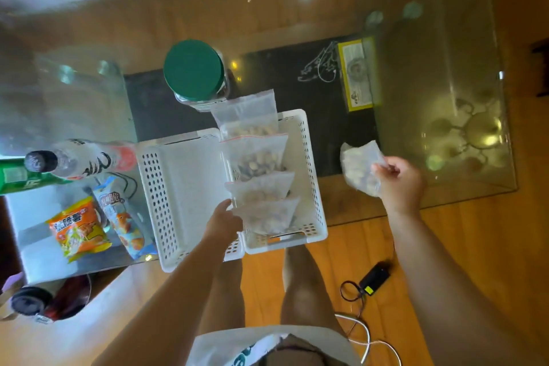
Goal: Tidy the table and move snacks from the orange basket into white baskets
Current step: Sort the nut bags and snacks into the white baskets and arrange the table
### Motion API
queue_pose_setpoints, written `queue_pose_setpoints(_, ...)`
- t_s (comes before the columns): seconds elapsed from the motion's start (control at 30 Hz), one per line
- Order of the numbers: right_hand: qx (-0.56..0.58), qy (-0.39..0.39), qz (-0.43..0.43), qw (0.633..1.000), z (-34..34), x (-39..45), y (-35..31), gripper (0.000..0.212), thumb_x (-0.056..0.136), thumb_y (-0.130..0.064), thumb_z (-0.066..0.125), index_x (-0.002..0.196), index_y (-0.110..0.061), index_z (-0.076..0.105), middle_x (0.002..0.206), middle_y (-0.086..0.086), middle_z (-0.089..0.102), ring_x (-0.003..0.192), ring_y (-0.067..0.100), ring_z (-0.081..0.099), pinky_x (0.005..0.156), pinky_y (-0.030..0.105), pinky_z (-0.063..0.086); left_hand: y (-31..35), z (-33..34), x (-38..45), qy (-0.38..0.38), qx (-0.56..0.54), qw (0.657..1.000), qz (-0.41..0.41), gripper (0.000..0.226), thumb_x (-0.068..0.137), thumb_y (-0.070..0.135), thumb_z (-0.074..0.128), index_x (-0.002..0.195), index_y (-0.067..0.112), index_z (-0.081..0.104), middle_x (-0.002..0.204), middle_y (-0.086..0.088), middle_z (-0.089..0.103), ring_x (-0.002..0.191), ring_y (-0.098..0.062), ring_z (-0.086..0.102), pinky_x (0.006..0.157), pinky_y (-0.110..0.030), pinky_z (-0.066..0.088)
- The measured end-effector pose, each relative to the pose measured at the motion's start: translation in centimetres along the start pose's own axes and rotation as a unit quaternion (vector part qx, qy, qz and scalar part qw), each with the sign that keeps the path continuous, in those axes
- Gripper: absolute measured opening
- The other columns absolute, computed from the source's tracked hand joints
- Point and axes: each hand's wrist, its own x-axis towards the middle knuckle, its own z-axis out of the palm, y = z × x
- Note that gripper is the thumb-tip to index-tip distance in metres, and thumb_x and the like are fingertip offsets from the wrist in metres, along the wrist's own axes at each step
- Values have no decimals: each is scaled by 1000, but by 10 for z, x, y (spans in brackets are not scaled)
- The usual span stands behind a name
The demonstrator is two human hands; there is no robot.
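Holding a clear snack bag (361, 168) at approx 3 o'clock, the right hand (399, 180) has fingers curled round it, over the glass table (445, 98), just right of the right white basket (312, 187). Four more clear bags w/ nuts stand in a row inside that basket; the nearest bag (267, 215) is touched by the left hand (224, 223), fingers at its left edge – can't tell if it grips or just rests. Left white basket (178, 187) sits touching the right one, approx centre frame, both overhanging the table's near edge. Jar w/ green lid (193, 73) at 12 o'clock, just beyond the baskets. At 9 o'clock: bottle (80, 157) lying on its side, green can (17, 177) beside it. Toward 8 o'clock: orange snack pack (78, 229) and blue snack pack (123, 217), side by side. Yellow-edged card (356, 74) at 1 o'clock under the glass. Black charger (374, 276) on the floor at 5 o'clock.
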Motion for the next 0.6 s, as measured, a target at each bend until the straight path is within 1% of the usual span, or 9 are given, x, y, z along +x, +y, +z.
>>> queue_pose_setpoints(0.07, 50, 43, 49, 997, 0, 4, 8, 21, 79, -16, 71, 97, -5, 68, 93, 11, 70, 87, 27, 66, 69, 26, 47, 0, -4, -3, 18, 4, 999, 39, 66, 86, -11, 42, 145, 14, 26, 139, -19, 46, 98, -29, 54, 84, -39, 46)
queue_pose_setpoints(0.13, 60, 27, 14, 998, 3, 2, 5, 16, 73, -17, 76, 84, -9, 67, 83, 5, 68, 75, 19, 65, 63, 22, 48, 4, -6, -12, 82, 24, 988, 125, 70, 85, -11, 46, 146, 14, 23, 146, -17, 38, 124, -31, 46, 104, -43, 40)
queue_pose_setpoints(0.17, 51, 3, -16, 999, 6, -1, 3, 15, 70, -17, 77, 77, -12, 65, 78, 3, 66, 68, 13, 61, 59, 18, 45, 7, -5, -19, 116, 47, 976, 178, 71, 84, -11, 48, 146, 14, 23, 147, -14, 37, 130, -29, 42, 106, -40, 37)
queue_pose_setpoints(0.23, 36, -34, -46, 998, 8, -7, 0, 19, 69, -21, 79, 71, -14, 62, 73, -2, 63, 63, 4, 55, 55, 15, 41, 17, 0, -33, 161, 104, 941, 278, 74, 82, -8, 53, 146, 17, 24, 146, -9, 37, 132, -23, 39, 101, -32, 36)
queue_pose_setpoints(0.33, 66, -55, -21, 996, 3, -7, 2, 20, 71, -25, 78, 73, -13, 63, 76, -2, 63, 66, 4, 57, 54, 14, 41, 32, 13, -52, 154, 156, 908, 358, 75, 81, -6, 54, 145, 19, 25, 147, -6, 35, 133, -20, 37, 100, -27, 33)
queue_pose_setpoints(0.4, 83, -94, -2, 992, 0, -5, 4, 19, 71, -25, 78, 76, -14, 63, 78, -5, 63, 68, 4, 58, 54, 12, 41, 39, 22, -59, 137, 185, 897, 377, 74, 82, -5, 54, 145, 20, 25, 148, -5, 34, 134, -20, 36, 103, -29, 33)
queue_pose_setpoints(0.47, 82, -131, -3, 988, -2, -3, 6, 20, 71, -24, 78, 78, -14, 63, 79, -7, 62, 71, 3, 58, 56, 13, 42, 44, 32, -61, 128, 213, 887, 388, 72, 83, -2, 55, 145, 20, 26, 150, -4, 33, 134, -23, 37, 110, -38, 34)
queue_pose_setpoints(0.53, 82, -96, -10, 992, -8, 2, 9, 17, 74, -21, 76, 82, -10, 65, 81, 0, 64, 73, 14, 60, 60, 19, 43, 47, 41, -64, 131, 271, 864, 403, 68, 84, 3, 57, 143, 23, 30, 151, -1, 33, 137, -24, 35, 114, -44, 27)
queue_pose_setpoints(0.6, 52, 3, -19, 998, -18, 9, 15, 20, 82, -21, 68, 89, -3, 65, 83, 8, 64, 77, 22, 60, 60, 19, 40, 46, 50, -63, 137, 352, 806, 456, 61, 84, 9, 60, 140, 24, 38, 150, 0, 36, 139, -25, 33, 116, -46, 19)
